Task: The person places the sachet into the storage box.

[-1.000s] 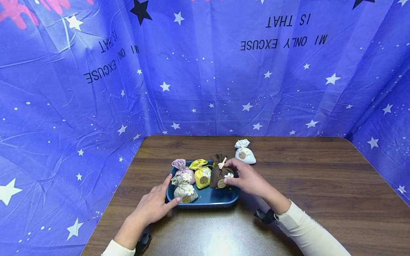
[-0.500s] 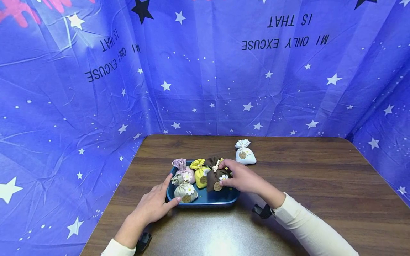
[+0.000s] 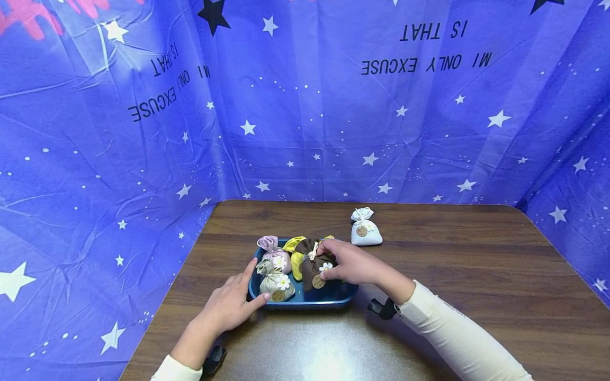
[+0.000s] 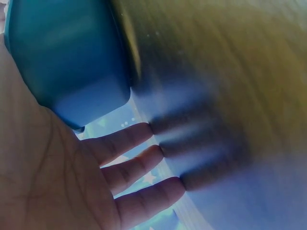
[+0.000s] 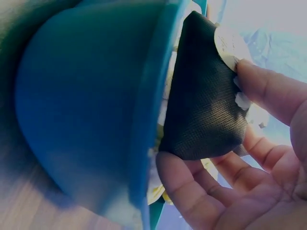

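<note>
In the head view, my right hand [image 3: 351, 262] pinches a dark brown drawstring sachet [image 3: 308, 275] with a white flower and round tag, holding it over the right half of a blue tray [image 3: 305, 305]. The right wrist view shows the sachet's base [image 5: 204, 110] between thumb and fingers, at the tray's rim. My left hand [image 3: 230, 302] rests against the tray's left end, index finger and thumb at the rim, other fingers extended on the table. Inside the tray sit a pink sachet [image 3: 276, 260], a grey-green sachet [image 3: 275, 287] and a yellow sachet [image 3: 296, 265], partly hidden by the brown one.
A white sachet [image 3: 366, 233] lies on the wooden table [image 3: 476, 264] behind the tray, to the right. Another bit of yellow cloth [image 3: 329, 238] peeks out behind the right hand. Blue star-printed curtains [image 3: 333, 106] stand along the table's back and sides.
My right hand has carried the brown sachet leftward and slightly nearer, so it now covers part of the yellow sachet. The left hand has stayed at the tray's end.
</note>
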`<state>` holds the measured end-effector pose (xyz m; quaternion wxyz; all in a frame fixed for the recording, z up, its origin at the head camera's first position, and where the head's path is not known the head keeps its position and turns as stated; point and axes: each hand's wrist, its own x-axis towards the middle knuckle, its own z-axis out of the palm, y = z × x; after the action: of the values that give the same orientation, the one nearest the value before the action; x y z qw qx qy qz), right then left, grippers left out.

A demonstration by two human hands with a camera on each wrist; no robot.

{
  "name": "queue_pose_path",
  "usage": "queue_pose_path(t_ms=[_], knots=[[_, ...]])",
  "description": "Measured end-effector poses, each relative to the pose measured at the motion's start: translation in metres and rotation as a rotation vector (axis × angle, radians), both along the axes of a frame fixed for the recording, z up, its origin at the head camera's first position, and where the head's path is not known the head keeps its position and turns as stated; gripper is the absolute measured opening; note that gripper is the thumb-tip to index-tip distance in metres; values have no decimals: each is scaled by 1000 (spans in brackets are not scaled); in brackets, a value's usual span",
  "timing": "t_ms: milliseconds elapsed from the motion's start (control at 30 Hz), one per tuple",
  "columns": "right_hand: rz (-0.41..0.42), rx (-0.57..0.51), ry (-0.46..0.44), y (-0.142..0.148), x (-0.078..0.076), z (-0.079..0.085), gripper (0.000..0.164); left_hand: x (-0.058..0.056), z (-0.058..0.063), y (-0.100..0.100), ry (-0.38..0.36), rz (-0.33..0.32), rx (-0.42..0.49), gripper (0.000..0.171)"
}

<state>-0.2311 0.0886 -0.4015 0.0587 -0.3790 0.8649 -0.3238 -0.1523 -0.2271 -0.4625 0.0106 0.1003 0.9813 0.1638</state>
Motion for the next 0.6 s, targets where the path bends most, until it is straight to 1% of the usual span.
queue_pose_path(t_ms=[167, 400, 600], knots=[[24, 45, -38, -5, -3, 3, 35, 0, -1, 0, -3, 2, -2, 94], [55, 64, -77, -11, -3, 8, 34, -1, -4, -1, 9, -3, -16, 94], [67, 83, -121, -15, -7, 6, 33, -1, -2, -1, 6, -4, -10, 93]])
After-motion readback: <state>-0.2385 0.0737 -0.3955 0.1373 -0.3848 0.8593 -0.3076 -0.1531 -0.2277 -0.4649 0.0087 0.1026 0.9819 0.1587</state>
